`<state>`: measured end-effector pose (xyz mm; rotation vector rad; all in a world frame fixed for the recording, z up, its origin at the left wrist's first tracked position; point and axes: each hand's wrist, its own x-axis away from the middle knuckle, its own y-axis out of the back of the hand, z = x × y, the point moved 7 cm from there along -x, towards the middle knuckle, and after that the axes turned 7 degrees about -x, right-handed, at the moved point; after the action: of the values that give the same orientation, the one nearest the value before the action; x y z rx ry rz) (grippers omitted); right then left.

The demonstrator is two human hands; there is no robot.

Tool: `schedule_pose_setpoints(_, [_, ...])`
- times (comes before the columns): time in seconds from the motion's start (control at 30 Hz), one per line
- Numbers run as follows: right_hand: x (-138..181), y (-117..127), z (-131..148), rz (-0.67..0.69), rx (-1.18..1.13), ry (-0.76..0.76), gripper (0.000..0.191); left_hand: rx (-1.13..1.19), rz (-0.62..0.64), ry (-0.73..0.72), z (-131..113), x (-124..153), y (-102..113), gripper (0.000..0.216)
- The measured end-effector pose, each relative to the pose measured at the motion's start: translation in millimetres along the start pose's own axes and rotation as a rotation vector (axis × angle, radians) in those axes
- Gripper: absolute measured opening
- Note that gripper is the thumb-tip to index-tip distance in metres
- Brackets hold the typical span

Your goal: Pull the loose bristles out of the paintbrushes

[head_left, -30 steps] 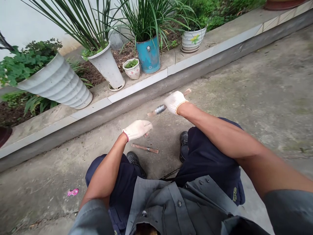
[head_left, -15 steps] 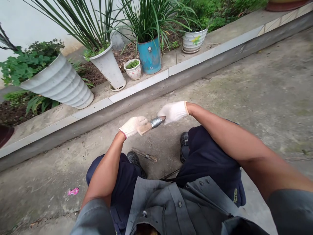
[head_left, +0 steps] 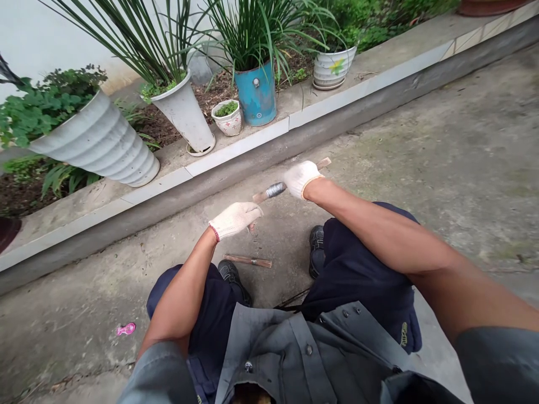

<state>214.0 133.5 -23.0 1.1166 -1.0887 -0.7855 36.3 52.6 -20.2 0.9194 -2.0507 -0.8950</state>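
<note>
My right hand (head_left: 300,177), in a white knit glove, is closed around a wooden stick (head_left: 269,191) that has grey wire wound round its middle; the stick's ends jut out on both sides of the fist. My left hand (head_left: 236,219), gloved too, sits lower left of the stick with its fingers pinched together, and what it pinches is too thin to make out. A second bare stick (head_left: 248,260) lies on the concrete between my shoes.
A concrete kerb (head_left: 261,151) runs across ahead, with a ribbed white pot (head_left: 101,143), a tall white pot (head_left: 185,115), a small patterned pot (head_left: 229,122), a blue pot (head_left: 257,95) and a striped pot (head_left: 332,68). A pink scrap (head_left: 125,329) lies at lower left.
Half a second ago both hands met at the wire-wound stick. Now my right hand has lifted the stick up and away, and my left hand has dropped slightly and parted from it.
</note>
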Motion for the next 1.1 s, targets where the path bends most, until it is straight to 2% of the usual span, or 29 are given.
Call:
schedule_pose_setpoints(0.1, [2, -12, 10, 0.107, 0.026, 0.098, 0.024, -0.041, -0.103, 0.029, 7, -3, 11, 0.036])
schedule_pose_setpoints(0.3, [24, -27, 26, 0.376, -0.049, 0.440, 0.021, -0.002, -0.214, 0.121, 18, -5, 18, 0.036])
schedule_pose_setpoints(0.37, [34, -22, 32, 0.402, -0.137, 0.554, 0.014, 0.035, -0.209, 0.103, 17, -7, 15, 0.037])
schedule_pose_setpoints(0.43, [39, -13, 37, 0.375, -0.253, 0.613, 0.015, 0.059, -0.165, 0.051, 12, -9, 7, 0.035])
schedule_pose_setpoints(0.5, [37, -1, 38, 0.289, -0.343, 0.591, 0.022, 0.081, -0.117, 0.017, 7, -10, -1, 0.032])
schedule_pose_setpoints(0.57, [29, 11, 35, 0.151, -0.362, 0.504, 0.026, 0.098, -0.083, 0.006, 3, -10, -8, 0.035])
schedule_pose_setpoints(0.63, [18, 19, 27, 0.017, -0.317, 0.385, 0.028, 0.097, -0.066, -0.001, -1, -9, -13, 0.043])
schedule_pose_setpoints(0.7, [8, 21, 18, -0.051, -0.235, 0.251, 0.029, 0.094, -0.039, -0.014, -4, -9, -19, 0.045])
schedule_pose_setpoints(0.8, [1, 14, 8, -0.020, -0.105, 0.108, 0.030, 0.070, 0.018, 0.002, -6, -9, -28, 0.040])
schedule_pose_setpoints(0.9, [1, 5, 9, 0.031, -0.009, 0.082, 0.032, 0.044, 0.041, 0.049, -3, -10, -32, 0.035])
schedule_pose_setpoints(0.97, [2, -2, 14, 0.052, 0.059, 0.115, 0.033, -0.012, 0.007, 0.073, 0, -10, -28, 0.035])
schedule_pose_setpoints(1.1, [6, -19, 32, 0.121, 0.141, 0.299, 0.031, -0.295, -0.057, 0.039, 1, -10, -18, 0.038])
